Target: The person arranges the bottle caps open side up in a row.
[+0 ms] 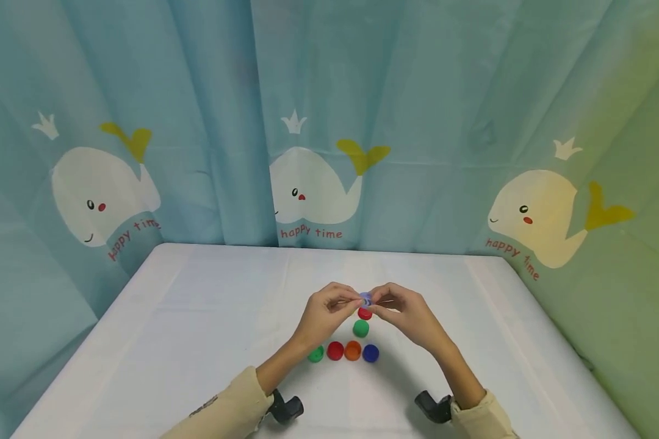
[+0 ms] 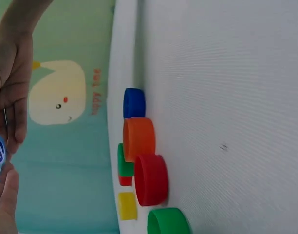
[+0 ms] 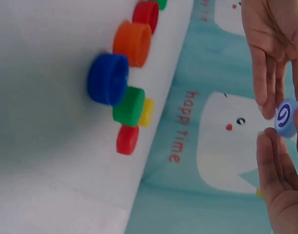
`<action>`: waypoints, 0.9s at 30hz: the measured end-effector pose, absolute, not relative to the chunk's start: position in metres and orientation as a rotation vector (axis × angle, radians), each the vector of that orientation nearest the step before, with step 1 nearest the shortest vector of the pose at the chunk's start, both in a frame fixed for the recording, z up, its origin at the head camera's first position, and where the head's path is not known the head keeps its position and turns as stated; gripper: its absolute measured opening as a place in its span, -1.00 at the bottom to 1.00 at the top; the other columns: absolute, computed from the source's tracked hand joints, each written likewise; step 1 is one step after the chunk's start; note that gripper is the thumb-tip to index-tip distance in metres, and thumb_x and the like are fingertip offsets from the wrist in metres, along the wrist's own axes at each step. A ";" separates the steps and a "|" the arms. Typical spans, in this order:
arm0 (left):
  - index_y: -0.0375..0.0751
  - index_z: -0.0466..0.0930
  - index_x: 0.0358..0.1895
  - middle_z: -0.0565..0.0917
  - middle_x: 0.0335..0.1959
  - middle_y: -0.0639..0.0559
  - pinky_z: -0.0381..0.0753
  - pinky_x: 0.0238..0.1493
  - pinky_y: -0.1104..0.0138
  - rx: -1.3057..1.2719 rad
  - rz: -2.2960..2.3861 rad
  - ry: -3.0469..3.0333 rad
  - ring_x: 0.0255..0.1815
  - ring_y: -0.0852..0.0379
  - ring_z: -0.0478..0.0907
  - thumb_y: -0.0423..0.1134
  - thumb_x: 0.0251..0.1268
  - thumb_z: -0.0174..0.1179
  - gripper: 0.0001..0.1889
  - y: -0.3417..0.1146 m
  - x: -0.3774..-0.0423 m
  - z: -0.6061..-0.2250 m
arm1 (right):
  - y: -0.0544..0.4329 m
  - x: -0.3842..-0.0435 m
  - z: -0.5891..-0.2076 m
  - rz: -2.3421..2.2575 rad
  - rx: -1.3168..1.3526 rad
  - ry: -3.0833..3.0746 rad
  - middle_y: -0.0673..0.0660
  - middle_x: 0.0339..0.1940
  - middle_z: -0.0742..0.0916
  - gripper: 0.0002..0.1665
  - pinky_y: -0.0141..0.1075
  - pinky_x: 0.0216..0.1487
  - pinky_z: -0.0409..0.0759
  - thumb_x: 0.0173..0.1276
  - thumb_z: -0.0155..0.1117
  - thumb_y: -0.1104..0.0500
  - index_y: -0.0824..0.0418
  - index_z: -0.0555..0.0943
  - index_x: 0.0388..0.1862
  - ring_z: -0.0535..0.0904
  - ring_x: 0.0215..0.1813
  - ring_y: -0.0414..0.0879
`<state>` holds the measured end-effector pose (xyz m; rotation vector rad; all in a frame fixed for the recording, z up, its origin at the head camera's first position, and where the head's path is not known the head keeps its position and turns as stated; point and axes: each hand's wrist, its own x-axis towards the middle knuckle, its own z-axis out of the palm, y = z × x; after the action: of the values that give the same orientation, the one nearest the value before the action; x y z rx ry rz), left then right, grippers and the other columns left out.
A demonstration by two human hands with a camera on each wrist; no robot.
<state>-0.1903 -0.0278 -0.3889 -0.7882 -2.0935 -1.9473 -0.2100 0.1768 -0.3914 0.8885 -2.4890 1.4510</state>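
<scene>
My left hand and right hand meet above the far middle of the table. Between their fingertips they pinch a small light-blue round cap, one hand on each side. A dark-blue curl mark shows on the face of this light-blue cap in the right wrist view. Below and nearer lies a row of bottle caps: green, red, orange and blue. Behind the row are another green cap and another red cap, partly covered by the hands.
A yellow cap stands beyond the row in the left wrist view; the hands hide it in the head view. The white table ends at a blue-green curtain printed with whales. Black wrist mounts hang below the sleeves.
</scene>
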 end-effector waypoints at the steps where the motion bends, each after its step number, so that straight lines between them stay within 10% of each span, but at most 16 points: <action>1: -0.44 0.65 -0.24 0.57 -0.21 -0.16 0.54 -0.02 0.26 -0.786 -1.941 -2.095 -0.14 0.04 0.57 -0.44 0.24 0.21 -0.89 -0.027 -0.191 -0.388 | 0.178 -0.210 -0.390 1.449 0.891 -2.492 -0.04 -0.17 0.68 -0.85 -0.29 -0.04 0.56 0.22 0.35 0.24 0.10 0.57 -0.25 0.63 -0.10 -0.15; 14: -0.29 0.59 -0.06 0.64 -0.11 -0.05 0.50 0.03 0.21 -0.755 -1.838 -2.164 0.00 0.03 0.56 -0.37 0.35 0.11 -0.83 -0.015 -0.209 -0.416 | 0.188 -0.210 -0.386 1.380 0.781 -2.610 0.05 -0.11 0.69 -0.43 -0.23 -0.02 0.56 0.24 0.35 0.16 0.23 0.46 0.23 0.63 -0.08 -0.10; 27: -0.16 0.57 -0.01 0.63 -0.05 0.11 0.48 0.05 0.33 -0.809 -1.822 -2.311 0.04 0.19 0.53 -0.25 0.42 0.02 -0.80 -0.018 -0.211 -0.425 | 0.192 -0.210 -0.389 1.172 0.818 -2.717 0.02 -0.16 0.68 -0.57 -0.29 -0.14 0.59 0.23 0.36 0.20 0.31 0.58 0.06 0.61 -0.16 -0.13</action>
<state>-0.2113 -0.0183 -0.4249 -0.8089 -2.3114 -1.8217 -0.2101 0.1920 -0.3892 0.8180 -2.7166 1.1722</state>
